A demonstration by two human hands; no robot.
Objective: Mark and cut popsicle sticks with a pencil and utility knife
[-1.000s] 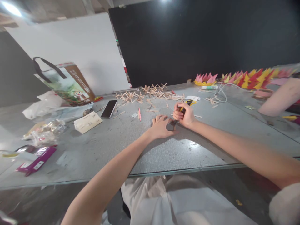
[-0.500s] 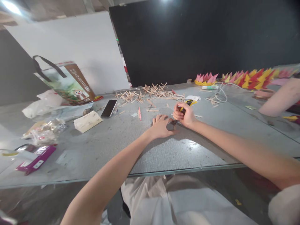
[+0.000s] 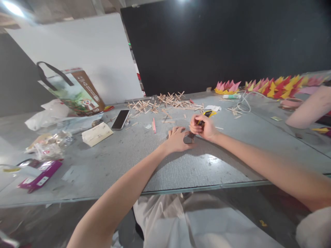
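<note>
Yellow-and-black hand tool (image 3: 209, 113), held over the middle of the surface (image 3: 116, 165), between its far and near edges. I view the layout from left to right. Toward the surface's near left corner lies a purple packet (image 3: 42, 175); farther in are a pale card (image 3: 97, 134) and, just beside it, a phone (image 3: 120, 119). A pink striped stick (image 3: 154, 125) lies in front of the loose heap of wooden sticks (image 3: 168, 101), which spreads along the far edge.

My left hand (image 3: 178, 140) lies spread on the surface, thumb well apart from forefinger, beside a small brownish piece (image 3: 192, 140). I cannot tell whether the thumb pins it. My right hand (image 3: 205, 128) is curled round the tool, whose dark lower end points down toward that piece; contact is too dim to confirm. Spiky folded-paper pieces (image 3: 284, 86) line the far edge toward the far right corner.

I judge the step in hand to be working the tool's end against the small piece. The next move, in my judgement, calls for short, controlled pressure from the right, with the left fingertips clear of the tool's line.
</note>
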